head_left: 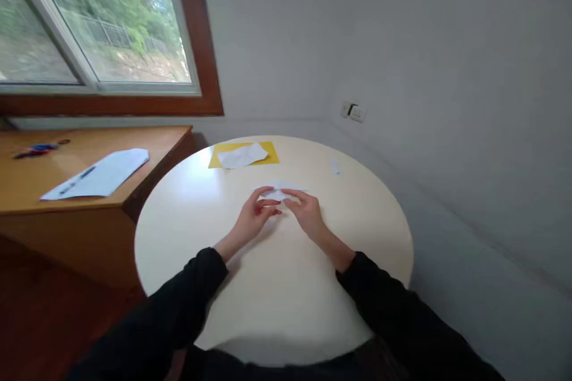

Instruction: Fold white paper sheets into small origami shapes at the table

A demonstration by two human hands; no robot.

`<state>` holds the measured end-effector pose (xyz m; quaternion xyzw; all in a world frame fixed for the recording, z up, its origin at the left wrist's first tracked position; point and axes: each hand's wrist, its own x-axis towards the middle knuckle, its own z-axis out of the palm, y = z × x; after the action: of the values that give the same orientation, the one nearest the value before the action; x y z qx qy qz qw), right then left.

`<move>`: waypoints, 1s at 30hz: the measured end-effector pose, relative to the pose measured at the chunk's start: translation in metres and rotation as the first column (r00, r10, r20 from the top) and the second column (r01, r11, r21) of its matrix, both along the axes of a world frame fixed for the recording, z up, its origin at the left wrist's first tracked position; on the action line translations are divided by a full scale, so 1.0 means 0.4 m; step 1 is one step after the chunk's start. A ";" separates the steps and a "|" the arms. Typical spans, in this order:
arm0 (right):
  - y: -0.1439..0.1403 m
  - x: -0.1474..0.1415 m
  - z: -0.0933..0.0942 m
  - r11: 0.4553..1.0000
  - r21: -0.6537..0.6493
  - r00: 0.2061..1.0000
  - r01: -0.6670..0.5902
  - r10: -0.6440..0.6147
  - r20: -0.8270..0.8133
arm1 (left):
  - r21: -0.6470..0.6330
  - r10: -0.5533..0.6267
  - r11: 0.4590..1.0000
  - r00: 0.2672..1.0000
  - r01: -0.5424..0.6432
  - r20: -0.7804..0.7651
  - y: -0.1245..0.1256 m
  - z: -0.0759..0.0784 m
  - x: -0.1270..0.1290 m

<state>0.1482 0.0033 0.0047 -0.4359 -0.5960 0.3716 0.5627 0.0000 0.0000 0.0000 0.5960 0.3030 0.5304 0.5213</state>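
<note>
A small piece of folded white paper (279,193) is held just above the round white table, near its middle. My left hand (255,214) has its fingers closed on the paper's left side, thumb below and index finger on top. From the other side, my right hand (305,213) pinches the paper's right part between thumb and index finger. The paper's exact shape is partly covered by the fingers and blurred.
Behind my hands a crumpled white sheet (242,156) lies on a yellow sheet (272,153). A small white scrap (335,167) lies at the right. At left, a wooden desk (158,158) bears papers (115,171), a pen (79,180) and small dark objects (38,149).
</note>
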 end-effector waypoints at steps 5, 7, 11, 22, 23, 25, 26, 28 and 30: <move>0.006 0.003 -0.008 1.000 -0.001 1.000 -0.016 0.016 -0.013 | 0.055 0.072 0.996 0.994 -0.068 -0.081 0.007 0.000 -0.006; 0.008 0.003 -0.012 0.999 0.004 0.999 -0.037 0.037 -0.031 | 0.065 0.110 0.992 0.991 -0.105 -0.081 0.011 -0.003 -0.008; 0.013 0.002 -0.024 0.996 0.003 0.993 -0.092 0.092 -0.078 | 0.079 0.162 0.985 0.983 -0.156 -0.083 0.016 -0.007 -0.009; 0.015 0.002 -0.024 0.997 -0.018 0.994 -0.070 0.068 -0.083 | 0.070 0.143 0.988 0.987 -0.137 -0.075 0.008 0.002 -0.009; 0.013 0.001 -0.021 0.998 -0.016 0.995 -0.064 0.062 -0.083 | 0.067 0.133 0.989 0.988 -0.128 -0.076 0.008 0.003 -0.010; 0.010 0.001 -0.015 0.998 -0.009 0.995 -0.060 0.059 -0.084 | 0.065 0.122 0.991 0.989 -0.118 -0.077 0.007 0.004 -0.010; 0.009 0.001 -0.013 0.998 -0.003 0.995 -0.060 0.059 -0.084 | 0.067 0.123 0.991 0.990 -0.118 -0.075 0.007 0.004 -0.010; 0.008 0.002 -0.010 0.998 0.008 0.995 -0.061 0.062 -0.083 | 0.075 0.131 0.989 0.989 -0.126 -0.066 0.009 0.003 -0.010; 0.008 0.003 -0.009 0.998 0.013 0.994 -0.065 0.066 -0.084 | 0.084 0.140 0.987 0.989 -0.135 -0.056 0.012 0.000 -0.010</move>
<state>0.1493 0.0065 0.0009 -0.3972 -0.5876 0.4050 0.5771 -0.0039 0.0048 0.0001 0.6101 0.3380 0.5579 0.4497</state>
